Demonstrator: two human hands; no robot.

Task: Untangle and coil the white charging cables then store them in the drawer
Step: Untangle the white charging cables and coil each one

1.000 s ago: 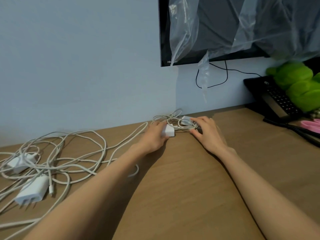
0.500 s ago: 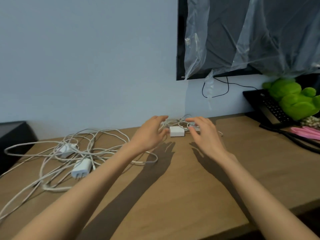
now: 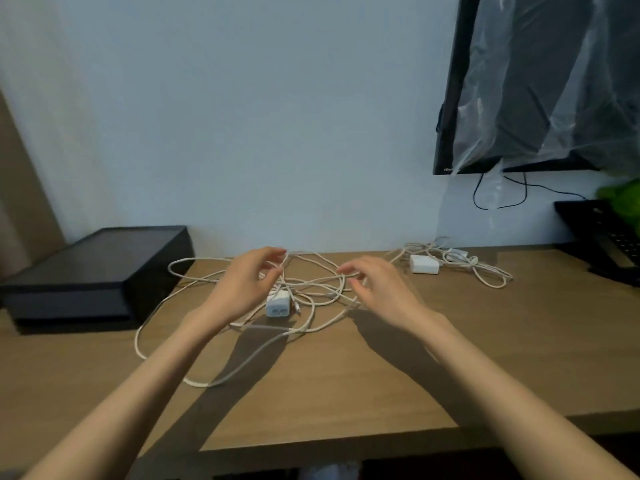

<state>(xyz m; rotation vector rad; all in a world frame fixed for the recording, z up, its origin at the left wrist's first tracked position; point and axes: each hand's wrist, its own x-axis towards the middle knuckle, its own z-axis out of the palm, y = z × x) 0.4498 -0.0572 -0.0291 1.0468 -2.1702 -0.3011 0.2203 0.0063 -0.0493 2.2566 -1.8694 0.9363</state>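
Just left small bundle and its charger far right of black box, loosely gathered, not neatly coiled. Moved across to big tangle just right of box, second charger in its middle. Reaching in with left hand, fingers curled by top strand; right hand half curled over loops. Cannot tell whether either grips yet. Likely start of main untangling; coiling and storing ahead. No drawer in view.
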